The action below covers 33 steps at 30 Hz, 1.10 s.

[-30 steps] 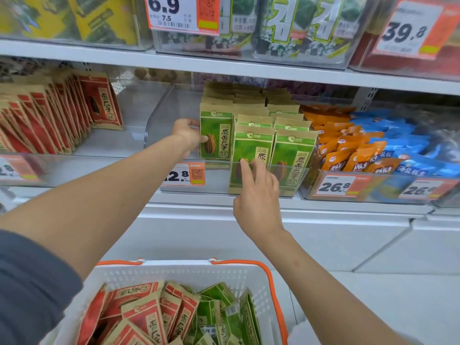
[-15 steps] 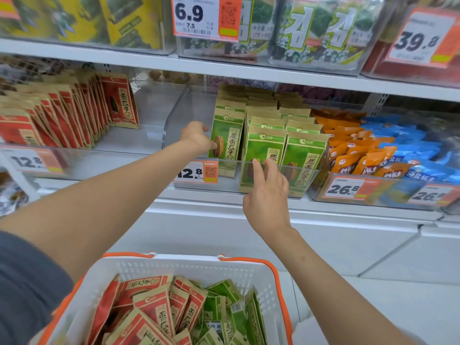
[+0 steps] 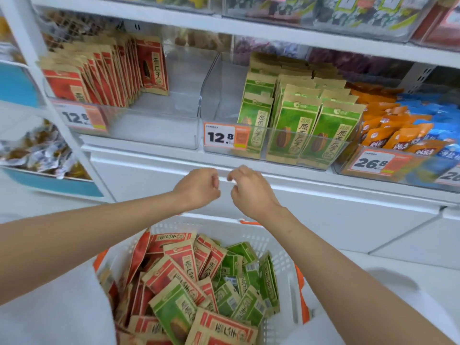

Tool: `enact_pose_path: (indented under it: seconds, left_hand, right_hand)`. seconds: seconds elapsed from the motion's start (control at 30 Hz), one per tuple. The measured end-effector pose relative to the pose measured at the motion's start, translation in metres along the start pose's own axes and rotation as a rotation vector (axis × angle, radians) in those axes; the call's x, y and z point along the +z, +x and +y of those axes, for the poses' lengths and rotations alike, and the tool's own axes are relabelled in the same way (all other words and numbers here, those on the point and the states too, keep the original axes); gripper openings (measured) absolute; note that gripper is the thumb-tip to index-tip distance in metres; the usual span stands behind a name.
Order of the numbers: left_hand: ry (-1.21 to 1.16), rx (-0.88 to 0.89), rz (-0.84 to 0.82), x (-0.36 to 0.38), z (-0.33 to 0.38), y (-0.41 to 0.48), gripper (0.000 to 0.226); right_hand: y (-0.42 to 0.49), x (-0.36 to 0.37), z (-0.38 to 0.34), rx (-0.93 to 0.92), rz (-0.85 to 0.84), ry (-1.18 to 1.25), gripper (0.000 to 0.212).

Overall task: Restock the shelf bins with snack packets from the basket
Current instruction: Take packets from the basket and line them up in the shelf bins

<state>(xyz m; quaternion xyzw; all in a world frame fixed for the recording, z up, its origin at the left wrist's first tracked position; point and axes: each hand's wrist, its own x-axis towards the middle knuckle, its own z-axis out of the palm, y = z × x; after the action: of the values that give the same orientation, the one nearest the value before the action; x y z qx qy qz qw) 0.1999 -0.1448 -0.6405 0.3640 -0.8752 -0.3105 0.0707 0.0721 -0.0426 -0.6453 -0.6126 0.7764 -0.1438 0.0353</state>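
**Shop shelving, with a full basket below it**

Nearest the camera sat a white basket (image 3: 214, 226) with orange handles. It was heaped with loose snack packets (image 3: 189, 277), red and green mixed, the green mostly to the right. Both bare forearms reached out over the basket and hid parts of its side rims.

The left hand (image 3: 199, 188) and right hand (image 3: 251, 190) hung side by side, close but not touching. They were above the basket's far rim and in front of the white cabinet front (image 3: 323, 215). The fingers of each hand were loosely curled and gripped nothing.

Beyond the hands ran the lower shelf with its clear bins.
- **Middle bin (image 3: 214, 100):** The shelved green packets (image 3: 296, 130) stood upright in rows in its right part. The bin's clear front wall and a 12.8 price tag (image 3: 225, 136) stood between the hands and those packets.
- **Left bin (image 3: 154, 130):** The shelved red packets (image 3: 104, 78) stood upright, packed toward its left side.
- **Right bin (image 3: 410, 175):** Orange and blue packets (image 3: 403, 135) lay heaped behind a 26.8 tag (image 3: 371, 163).

At the far left, a neighbouring unit held wrapped sweets (image 3: 37, 150) in a blue-fronted tray (image 3: 49, 185). Farthest off, the upper shelf (image 3: 273, 31) carried more clear bins, their contents too blurred to tell.
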Motion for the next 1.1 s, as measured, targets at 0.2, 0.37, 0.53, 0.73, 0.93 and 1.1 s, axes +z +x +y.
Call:
enact_pose_path:
  seconds: [0.2, 0.37, 0.53, 0.73, 0.93, 1.1]
  left_hand:
    - [0.329, -0.092, -0.332, 0.023, -0.083, -0.03, 0.009]
    - [0.435, -0.021, -0.469, 0.036, -0.081, -0.026, 0.018]
    - [0.48, -0.046, -0.497, 0.034, -0.091, -0.017, 0.018]
    - [0.486, -0.076, -0.5, 0.03, -0.095, -0.016, 0.02]
    - [0.52, -0.076, -0.535, 0.029, -0.098, -0.022, 0.019]
    - [0.463, -0.116, -0.533, 0.025, -0.096, -0.023, 0.024]
  right_hand:
    - [-0.019, 0.066, 0.015, 0.262, -0.582, 0.087, 0.031]
    - [-0.047, 0.111, 0.016, 0.316, -0.872, 0.055, 0.018]
    - [-0.048, 0.134, -0.029, 0.309, -0.925, 0.318, 0.011]
    - [-0.061, 0.147, -0.07, 0.285, -0.988, 0.536, 0.052]
    - [-0.077, 0.171, -0.087, 0.36, -0.938, 0.568, 0.046]
    - [-0.072, 0.167, -0.09, 0.33, -0.823, 0.591, 0.006]
